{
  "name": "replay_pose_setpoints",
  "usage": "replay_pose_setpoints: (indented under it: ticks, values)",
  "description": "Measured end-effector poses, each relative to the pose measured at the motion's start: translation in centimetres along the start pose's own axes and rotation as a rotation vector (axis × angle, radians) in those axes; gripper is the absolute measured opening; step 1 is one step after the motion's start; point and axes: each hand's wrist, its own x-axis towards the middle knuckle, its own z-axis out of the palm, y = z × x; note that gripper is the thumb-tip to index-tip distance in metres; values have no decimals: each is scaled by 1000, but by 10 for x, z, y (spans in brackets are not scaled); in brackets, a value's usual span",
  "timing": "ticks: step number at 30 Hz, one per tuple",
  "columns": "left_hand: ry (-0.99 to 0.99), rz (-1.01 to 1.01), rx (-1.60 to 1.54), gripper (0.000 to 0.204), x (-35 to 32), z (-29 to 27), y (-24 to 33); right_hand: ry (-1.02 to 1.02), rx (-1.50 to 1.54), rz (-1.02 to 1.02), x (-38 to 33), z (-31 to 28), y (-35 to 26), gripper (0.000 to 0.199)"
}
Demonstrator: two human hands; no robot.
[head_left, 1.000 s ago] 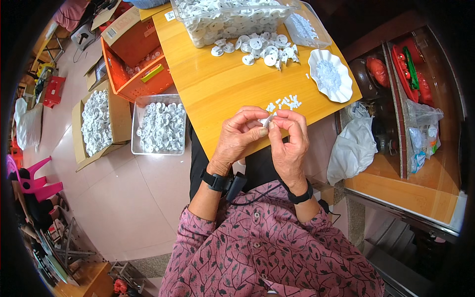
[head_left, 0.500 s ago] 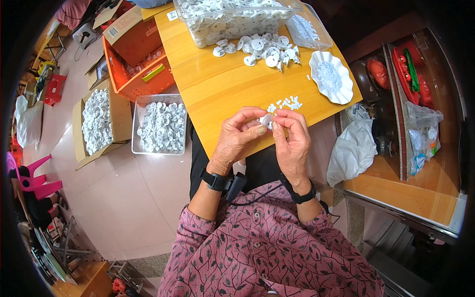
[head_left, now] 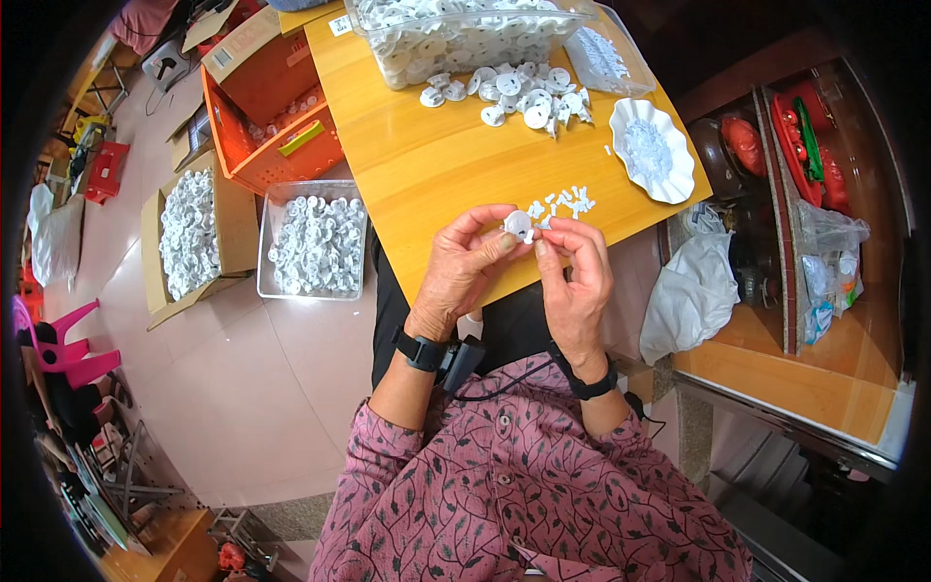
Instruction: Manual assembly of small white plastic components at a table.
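Observation:
Over the near edge of the wooden table, my left hand pinches a round white plastic piece between thumb and fingers. Close on its right, my right hand has thumb and forefinger pressed together at the disc's edge, with a small white part between them, partly hidden by the fingertips. Just beyond the fingers lies a scatter of small white plastic parts. Farther back is a loose heap of white disc-shaped pieces.
A clear bin full of white pieces stands at the table's back, with a clear tray beside it. A scalloped white dish holds small clear parts. Left are an orange crate, a filled clear tub and a cardboard box.
The disc in my left hand has tilted so its flat face shows more, and moved slightly left. My right fingertips stay by its edge.

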Motion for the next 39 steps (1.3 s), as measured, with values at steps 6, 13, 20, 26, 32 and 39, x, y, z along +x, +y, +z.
replay_pose_setpoints:
  ticks: [6,13,20,26,32,39]
  values:
    - [40,1,-13,32,0,-2,-1,-16,-205,-205,2,2,-9,16]
    - [7,13,108,32,1,-2,-4,-40,-290,-176,-1,1,-8,16]
    - [-9,0,81,32,0,-2,-2,14,-413,-324,0,4,-4,14]
    - [4,-7,-24,32,-1,2,1,57,-209,-185,4,5,-10,10]
    - [-8,1,-14,32,-1,0,2,53,-155,-118,5,9,-11,9]
    - [-18,19,30,33,-1,-3,-1,57,-147,-123,6,12,-9,9]
